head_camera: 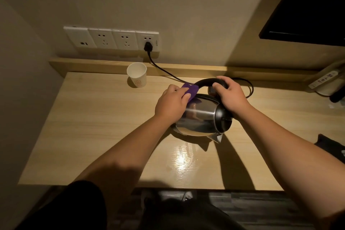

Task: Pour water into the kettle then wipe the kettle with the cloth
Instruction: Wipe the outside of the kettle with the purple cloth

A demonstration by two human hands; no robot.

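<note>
My right hand (231, 97) curls its grip around the black handle (207, 81) of the steel kettle (199, 117), which is tipped toward me, its spout (216, 138) low at the near side and its base side turned toward the wall. My left hand (170, 104) clamps a purple cloth (190, 89) under bent fingers and presses it against the kettle's upper left flank, just below the handle. The kettle sits over the middle of the wooden tabletop (93, 127). A white paper cup (137, 77) stands upright near the back edge, well apart from the kettle. A black cord (164, 70) runs from a wall socket (148, 41) behind the handle.
</note>
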